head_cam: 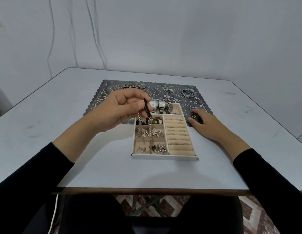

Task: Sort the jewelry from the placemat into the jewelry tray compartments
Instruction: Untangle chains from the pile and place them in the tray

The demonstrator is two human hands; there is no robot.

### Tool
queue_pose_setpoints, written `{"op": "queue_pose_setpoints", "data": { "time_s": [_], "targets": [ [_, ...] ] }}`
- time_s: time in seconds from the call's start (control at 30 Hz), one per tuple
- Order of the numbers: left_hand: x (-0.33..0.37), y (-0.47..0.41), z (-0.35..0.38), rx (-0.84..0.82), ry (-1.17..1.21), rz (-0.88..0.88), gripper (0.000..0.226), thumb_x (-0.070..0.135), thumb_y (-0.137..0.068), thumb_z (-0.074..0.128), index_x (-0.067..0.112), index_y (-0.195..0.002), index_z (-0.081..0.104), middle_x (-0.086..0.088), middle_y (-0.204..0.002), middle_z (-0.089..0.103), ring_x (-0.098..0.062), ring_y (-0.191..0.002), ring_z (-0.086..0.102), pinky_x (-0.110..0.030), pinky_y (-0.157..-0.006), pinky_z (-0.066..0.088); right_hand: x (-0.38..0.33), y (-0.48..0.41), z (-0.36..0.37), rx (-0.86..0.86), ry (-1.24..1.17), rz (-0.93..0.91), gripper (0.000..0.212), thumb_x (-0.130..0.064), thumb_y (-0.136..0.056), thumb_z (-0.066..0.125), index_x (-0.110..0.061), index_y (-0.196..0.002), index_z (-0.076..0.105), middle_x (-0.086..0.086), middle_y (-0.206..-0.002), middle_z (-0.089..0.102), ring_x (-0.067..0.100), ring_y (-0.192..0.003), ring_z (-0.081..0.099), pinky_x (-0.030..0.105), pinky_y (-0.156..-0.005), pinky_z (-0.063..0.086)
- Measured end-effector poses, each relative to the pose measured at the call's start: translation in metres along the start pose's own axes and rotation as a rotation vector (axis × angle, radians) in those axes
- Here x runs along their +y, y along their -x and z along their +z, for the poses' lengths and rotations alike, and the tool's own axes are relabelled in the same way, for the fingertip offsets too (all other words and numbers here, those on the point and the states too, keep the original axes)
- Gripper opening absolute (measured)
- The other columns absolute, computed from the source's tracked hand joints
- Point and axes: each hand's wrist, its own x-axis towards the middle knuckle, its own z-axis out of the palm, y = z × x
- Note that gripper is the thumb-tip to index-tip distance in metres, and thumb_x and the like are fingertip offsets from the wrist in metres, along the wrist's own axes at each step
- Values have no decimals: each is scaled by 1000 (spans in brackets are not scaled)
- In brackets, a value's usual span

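Seated view over a white table (147, 173). The jewelry tray (163, 157) lies at centre, its far end overlapping a dark lace placemat (103, 92). The far long compartment holds three watches (161, 105). The right column of ring rolls (177, 132) carries several rings. The six small left compartments hold mixed pieces, among them a pearl cluster (159, 147) in the nearest right cell. The left hand (123, 108), raised above the tray's far-left corner, pinches a black bar (147, 108) between thumb and forefinger. From the bar a chain (149, 132) hangs down over the left compartments. The right hand (202, 122) rests palm-down on the placemat's near-right corner just beside the tray, fingers loosely extended; what lies under them cannot be told. On the placemat lie bangles with a turquoise piece (188, 92), a small pearl piece (169, 90) and a tangle at far left (130, 86). Bare tabletop borders tray and mat on all sides, widest toward the near edge. The watch dials are too small to read.
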Motion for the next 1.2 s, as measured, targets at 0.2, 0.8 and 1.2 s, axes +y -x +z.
{"op": "queue_pose_setpoints", "data": {
  "time_s": [0.2,0.8,1.2],
  "targets": [
    [-10,4,-6,-55,-3,-85,19,33,-76,77,27,-94,75,1,-90,75,-9,-76,71,-17,-67,55,-1,1,-1,-1,5,-2,55,-45,-98,45,-17,-144,38,4,-147,44,24,-134,41,34,-106,33],
    [1,7,-1,-317,-563,-389,17,20,-83,72,19,-100,75,-8,-88,77,-18,-81,68,-31,-85,53,1,1,-1,4,2,2,54,-47,-97,45,-20,-144,38,5,-143,48,26,-126,47,30,-97,35],
    [-4,2,2,-291,-780,-284,14,14,-81,79,17,-93,73,5,-88,75,-7,-78,70,-25,-82,55,0,1,-2,4,4,2,53,-47,-97,45,-19,-142,40,7,-137,53,26,-119,51,27,-89,34]
  ]
}}
